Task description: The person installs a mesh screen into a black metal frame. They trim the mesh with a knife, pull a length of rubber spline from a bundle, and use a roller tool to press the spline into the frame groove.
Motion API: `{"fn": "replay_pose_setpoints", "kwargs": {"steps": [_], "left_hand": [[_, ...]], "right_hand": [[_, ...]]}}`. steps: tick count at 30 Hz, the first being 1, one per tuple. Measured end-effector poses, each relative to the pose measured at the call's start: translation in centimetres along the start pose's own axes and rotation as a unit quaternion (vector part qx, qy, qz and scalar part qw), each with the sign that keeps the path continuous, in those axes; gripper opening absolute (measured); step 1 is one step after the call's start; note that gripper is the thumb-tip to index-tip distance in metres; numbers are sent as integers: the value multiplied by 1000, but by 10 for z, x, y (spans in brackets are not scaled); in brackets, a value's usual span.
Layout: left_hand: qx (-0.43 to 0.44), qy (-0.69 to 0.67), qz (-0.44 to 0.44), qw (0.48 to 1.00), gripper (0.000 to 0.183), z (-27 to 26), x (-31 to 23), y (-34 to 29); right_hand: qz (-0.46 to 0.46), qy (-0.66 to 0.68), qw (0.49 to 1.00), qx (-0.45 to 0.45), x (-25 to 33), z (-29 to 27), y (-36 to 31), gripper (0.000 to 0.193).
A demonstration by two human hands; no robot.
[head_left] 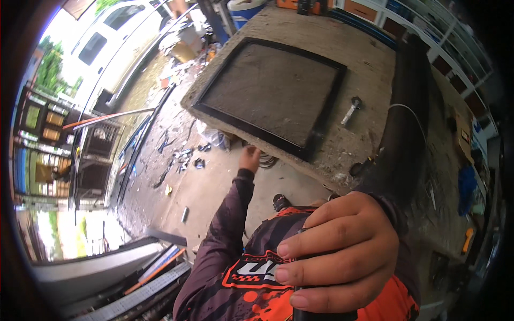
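My left hand [249, 159] is down at the near edge of the worktable [369, 59], beside a coil of dark cord [267, 161]. Its fingers look curled together; their tips are partly hidden, so whatever they hold cannot be made out. Close up in front of my chest, my right hand [342, 251] has its fingers wrapped round a black object [326, 315], mostly covered by the hand. A black rectangular frame with dark mesh [273, 91] lies flat on the tabletop. To its right rests a small tool with a round dark head and pale handle [350, 111].
A long black roll [409, 91], tied with a pale band, lies along the table's right side. Scraps and a small cylinder [184, 214] litter the floor at left. Long metal profiles [144, 291] are stacked at lower left. Shelving [455, 43] stands behind; a white vehicle [107, 37] is outside.
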State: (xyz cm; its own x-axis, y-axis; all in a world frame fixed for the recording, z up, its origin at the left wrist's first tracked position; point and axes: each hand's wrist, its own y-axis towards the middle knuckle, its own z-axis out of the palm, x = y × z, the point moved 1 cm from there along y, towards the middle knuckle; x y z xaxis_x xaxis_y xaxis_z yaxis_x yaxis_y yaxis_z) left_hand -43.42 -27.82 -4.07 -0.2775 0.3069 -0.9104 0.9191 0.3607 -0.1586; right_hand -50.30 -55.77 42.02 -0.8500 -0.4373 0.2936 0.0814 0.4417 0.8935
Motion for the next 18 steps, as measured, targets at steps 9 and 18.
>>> {"fn": "replay_pose_setpoints", "kwargs": {"steps": [9, 18], "left_hand": [[0, -124, -334, 935, 60, 63, -30, 105], [30, -482, -220, 848, 52, 54, -91, 101]], "right_hand": [[87, -235, 966, -62, 64, -24, -23, 10], [79, -379, 915, -111, 127, -71, -61, 11]]}}
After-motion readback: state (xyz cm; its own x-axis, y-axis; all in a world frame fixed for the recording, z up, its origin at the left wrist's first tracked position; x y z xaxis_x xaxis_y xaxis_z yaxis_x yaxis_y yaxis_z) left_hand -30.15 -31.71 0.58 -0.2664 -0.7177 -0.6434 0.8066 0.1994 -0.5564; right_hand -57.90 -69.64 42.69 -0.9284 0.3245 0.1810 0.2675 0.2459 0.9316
